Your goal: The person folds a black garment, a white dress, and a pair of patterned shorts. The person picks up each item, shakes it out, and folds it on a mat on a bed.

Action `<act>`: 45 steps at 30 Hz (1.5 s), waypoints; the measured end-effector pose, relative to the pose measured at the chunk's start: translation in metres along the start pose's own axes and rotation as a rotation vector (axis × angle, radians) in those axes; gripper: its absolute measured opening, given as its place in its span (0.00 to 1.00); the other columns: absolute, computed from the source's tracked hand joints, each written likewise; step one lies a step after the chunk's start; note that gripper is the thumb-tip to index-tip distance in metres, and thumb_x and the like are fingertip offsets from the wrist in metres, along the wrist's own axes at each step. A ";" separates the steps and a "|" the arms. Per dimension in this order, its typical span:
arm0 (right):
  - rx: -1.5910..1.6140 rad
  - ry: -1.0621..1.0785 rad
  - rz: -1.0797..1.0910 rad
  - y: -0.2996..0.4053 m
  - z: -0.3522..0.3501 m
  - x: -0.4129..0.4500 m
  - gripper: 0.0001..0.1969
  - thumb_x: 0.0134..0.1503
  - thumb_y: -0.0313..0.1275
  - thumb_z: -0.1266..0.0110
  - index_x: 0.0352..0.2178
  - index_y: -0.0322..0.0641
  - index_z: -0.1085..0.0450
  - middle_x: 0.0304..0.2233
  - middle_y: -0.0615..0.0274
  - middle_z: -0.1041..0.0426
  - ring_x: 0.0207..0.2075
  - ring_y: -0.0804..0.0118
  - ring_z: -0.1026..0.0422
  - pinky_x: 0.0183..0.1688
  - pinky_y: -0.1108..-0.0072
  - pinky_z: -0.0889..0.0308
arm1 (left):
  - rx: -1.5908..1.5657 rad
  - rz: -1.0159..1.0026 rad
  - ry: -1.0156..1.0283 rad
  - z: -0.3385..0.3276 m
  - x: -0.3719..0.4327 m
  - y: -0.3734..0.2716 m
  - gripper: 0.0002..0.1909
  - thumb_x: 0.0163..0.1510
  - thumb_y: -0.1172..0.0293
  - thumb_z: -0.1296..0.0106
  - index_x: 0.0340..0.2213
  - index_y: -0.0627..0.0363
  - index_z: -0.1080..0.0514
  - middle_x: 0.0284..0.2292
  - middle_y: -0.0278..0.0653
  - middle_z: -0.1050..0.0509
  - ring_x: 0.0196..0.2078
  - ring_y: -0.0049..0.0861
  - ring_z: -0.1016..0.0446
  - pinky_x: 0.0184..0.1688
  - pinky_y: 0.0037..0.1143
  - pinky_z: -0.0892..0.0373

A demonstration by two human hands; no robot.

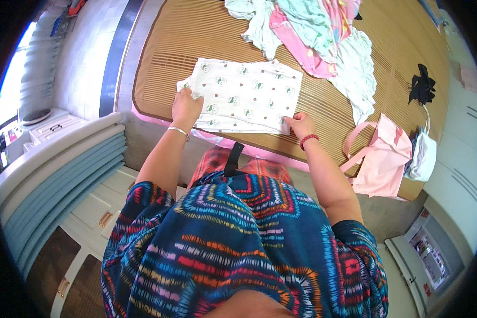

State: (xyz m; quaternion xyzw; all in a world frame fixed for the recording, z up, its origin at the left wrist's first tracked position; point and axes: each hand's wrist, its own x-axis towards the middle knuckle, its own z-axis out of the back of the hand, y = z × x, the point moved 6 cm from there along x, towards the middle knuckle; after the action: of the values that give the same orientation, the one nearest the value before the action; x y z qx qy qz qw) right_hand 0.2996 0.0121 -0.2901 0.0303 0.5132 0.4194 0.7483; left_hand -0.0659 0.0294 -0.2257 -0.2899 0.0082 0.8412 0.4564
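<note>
A white garment (pixel 246 95) printed with small green-and-white animal figures and red strawberries lies flat, partly folded, on a slatted mat (pixel 171 67). Its left side is gripped by my left hand (pixel 187 106), which wears a silver bracelet; a small flap of the cloth sticks out beyond those fingers. At the lower right corner, my right hand (pixel 301 125) pinches the fabric between thumb and fingers. A red bead bracelet circles that wrist. The near edge of the garment runs close to the rim of the mat.
A heap of light green, white and pink clothes (pixel 306 35) spreads over the far part of the mat. To the right are a pink cloth bag (pixel 389 159), a folded white item (pixel 423 157) and a black cloth item (pixel 422 85). Blue-green curtain folds (pixel 71 187) hang at the left.
</note>
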 end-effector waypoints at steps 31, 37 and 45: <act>0.154 0.087 -0.038 0.000 -0.001 -0.004 0.11 0.37 0.29 0.44 0.23 0.33 0.31 0.20 0.58 0.29 0.20 0.70 0.31 0.25 0.81 0.37 | -0.660 0.182 0.155 0.000 0.001 -0.014 0.17 0.37 0.71 0.48 0.32 0.67 0.32 0.25 0.44 0.28 0.27 0.26 0.28 0.26 0.24 0.31; 0.185 0.078 0.002 -0.031 -0.009 0.019 0.12 0.36 0.30 0.44 0.22 0.32 0.31 0.21 0.57 0.29 0.20 0.68 0.31 0.26 0.80 0.36 | -0.653 0.248 0.170 -0.021 -0.022 0.027 0.15 0.38 0.74 0.48 0.32 0.66 0.33 0.23 0.43 0.30 0.18 0.25 0.30 0.15 0.21 0.33; -0.037 -0.050 0.149 0.000 -0.002 -0.001 0.14 0.34 0.32 0.44 0.22 0.32 0.32 0.20 0.54 0.30 0.21 0.64 0.31 0.27 0.78 0.37 | -0.365 0.158 0.114 -0.015 -0.022 0.034 0.18 0.38 0.70 0.47 0.33 0.65 0.35 0.27 0.46 0.29 0.26 0.33 0.30 0.24 0.29 0.33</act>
State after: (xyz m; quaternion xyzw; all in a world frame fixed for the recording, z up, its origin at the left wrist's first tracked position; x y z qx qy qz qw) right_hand 0.2981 0.0106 -0.2901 0.0649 0.4827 0.4823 0.7281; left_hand -0.0757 -0.0115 -0.2362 -0.4136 -0.0959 0.8441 0.3275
